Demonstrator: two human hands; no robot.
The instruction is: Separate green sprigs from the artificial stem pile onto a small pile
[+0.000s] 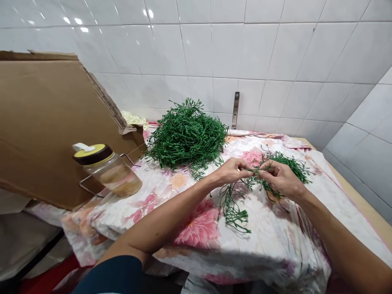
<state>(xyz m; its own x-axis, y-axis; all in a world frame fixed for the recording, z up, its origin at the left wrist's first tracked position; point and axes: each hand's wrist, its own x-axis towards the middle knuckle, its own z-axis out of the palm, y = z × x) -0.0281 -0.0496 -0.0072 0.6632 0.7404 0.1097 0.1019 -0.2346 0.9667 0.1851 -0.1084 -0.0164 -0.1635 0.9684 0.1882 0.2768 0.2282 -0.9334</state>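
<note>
My left hand (233,170) and my right hand (281,178) meet over the middle of a table spread with a floral cloth (196,228). Both pinch thin green plastic sprigs (256,171) between fingers and thumbs. More green sprigs (234,208) hang down from my left hand onto the cloth. A small bunch of the same sprigs (290,163) lies just behind my right hand. A big tangled heap of green sprigs (187,136) sits further back, left of my hands.
A large cardboard sheet (45,122) leans at the left. In front of it a clear bottle (110,169) with a yellow and brown cap rests tilted in a wire holder. White tiled walls (275,61) close the back and right. A metal bracket (235,109) stands against the wall.
</note>
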